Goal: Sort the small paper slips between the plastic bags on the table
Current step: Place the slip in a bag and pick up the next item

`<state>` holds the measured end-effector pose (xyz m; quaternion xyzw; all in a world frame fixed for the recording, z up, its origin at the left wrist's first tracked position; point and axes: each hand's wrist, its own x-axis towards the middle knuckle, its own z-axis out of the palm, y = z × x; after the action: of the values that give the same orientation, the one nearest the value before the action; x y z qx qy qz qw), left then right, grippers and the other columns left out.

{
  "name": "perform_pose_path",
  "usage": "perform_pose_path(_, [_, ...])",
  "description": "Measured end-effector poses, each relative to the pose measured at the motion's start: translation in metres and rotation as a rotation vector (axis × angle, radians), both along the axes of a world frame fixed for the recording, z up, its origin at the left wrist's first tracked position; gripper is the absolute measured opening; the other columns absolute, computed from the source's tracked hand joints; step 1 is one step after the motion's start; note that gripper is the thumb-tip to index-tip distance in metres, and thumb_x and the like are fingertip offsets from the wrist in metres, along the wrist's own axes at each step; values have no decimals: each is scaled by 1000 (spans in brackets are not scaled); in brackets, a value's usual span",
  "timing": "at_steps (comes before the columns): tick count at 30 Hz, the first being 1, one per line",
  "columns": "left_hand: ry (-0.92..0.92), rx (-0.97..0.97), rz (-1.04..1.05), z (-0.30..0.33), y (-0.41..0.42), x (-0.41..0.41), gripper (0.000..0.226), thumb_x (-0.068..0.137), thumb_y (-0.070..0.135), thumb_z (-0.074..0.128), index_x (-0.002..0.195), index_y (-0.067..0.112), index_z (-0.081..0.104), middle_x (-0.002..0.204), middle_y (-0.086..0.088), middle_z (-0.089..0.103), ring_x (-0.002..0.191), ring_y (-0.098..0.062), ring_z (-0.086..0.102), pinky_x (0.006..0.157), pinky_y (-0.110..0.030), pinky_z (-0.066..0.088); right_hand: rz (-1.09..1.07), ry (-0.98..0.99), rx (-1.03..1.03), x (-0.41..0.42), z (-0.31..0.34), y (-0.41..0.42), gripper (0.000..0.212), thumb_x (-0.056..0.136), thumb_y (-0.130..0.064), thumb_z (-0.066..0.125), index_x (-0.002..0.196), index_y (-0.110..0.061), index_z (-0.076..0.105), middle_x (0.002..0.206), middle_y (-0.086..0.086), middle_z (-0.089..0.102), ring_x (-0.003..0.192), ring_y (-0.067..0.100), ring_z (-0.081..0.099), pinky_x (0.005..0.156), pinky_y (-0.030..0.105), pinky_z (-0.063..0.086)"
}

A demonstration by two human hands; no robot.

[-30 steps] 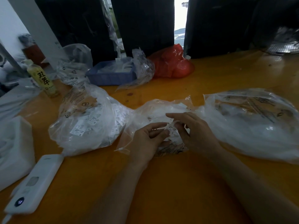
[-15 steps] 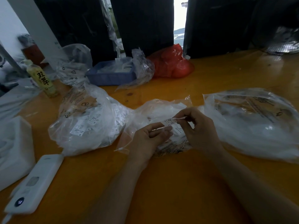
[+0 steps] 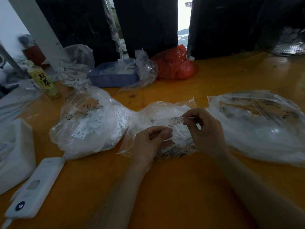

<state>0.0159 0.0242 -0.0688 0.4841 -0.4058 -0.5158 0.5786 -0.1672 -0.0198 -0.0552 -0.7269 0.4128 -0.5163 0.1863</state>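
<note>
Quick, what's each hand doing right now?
Left hand: fingers curled, pinching the slip's lower end.
Right hand: pinching the paper slip at its top end.

Dim room, with an orange-yellow wooden table (image 3: 189, 195) running back to dark curtains (image 3: 148, 27) parted on a bright strip of daylight (image 3: 183, 12), a white slanted post (image 3: 39, 25) against a pale wall (image 3: 9, 22) at left, a fan (image 3: 288, 42) at far right.

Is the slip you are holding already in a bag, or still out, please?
Out. The right hand pinches the slip in the air above the middle bag; the left hand rests on that bag.
</note>
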Motion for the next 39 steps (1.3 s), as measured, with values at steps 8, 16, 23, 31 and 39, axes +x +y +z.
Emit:
perform_pose_path(8, [-52,-45,16,-3,-1,3,25,76,38,88,100,31,85,108,-4,82,107,-21,78,94,-29,62,60,-37,29,2,1,2,15,98,-13,65,105,-25,60,100,-19,66,94,6,69,81,19,55])
perform_pose_path(16, [-116,-15,15,-5,-1,2,30,82,35,89,109,25,81,106,-2,82,103,-19,79,87,-22,61,75,10,-7,2,-1,1,23,97,-8,66,104,-29,59,97,-22,64,93,3,68,81,16,54])
perform_pose_path(23, [-97,-4,7,-2,0,1,26,85,27,88,109,20,81,104,-3,83,101,-20,80,84,-20,60,39,61,-44,3,-2,0,25,95,-4,68,104,-26,62,97,-21,63,94,-5,64,83,8,49])
perform_pose_path(31, [-2,-11,-30,-1,-2,1,30,82,25,86,110,18,79,108,-9,82,106,-24,78,92,-28,62,-3,74,-40,1,-3,-2,21,96,-4,68,104,-23,64,96,-20,62,94,-14,60,82,5,47])
perform_pose_path(39, [-130,-14,-47,1,1,0,31,86,28,86,113,31,72,108,8,82,108,-6,76,85,-17,60,5,96,-26,1,-4,-2,17,96,-3,67,106,-17,65,97,-15,64,94,-16,59,82,3,45])
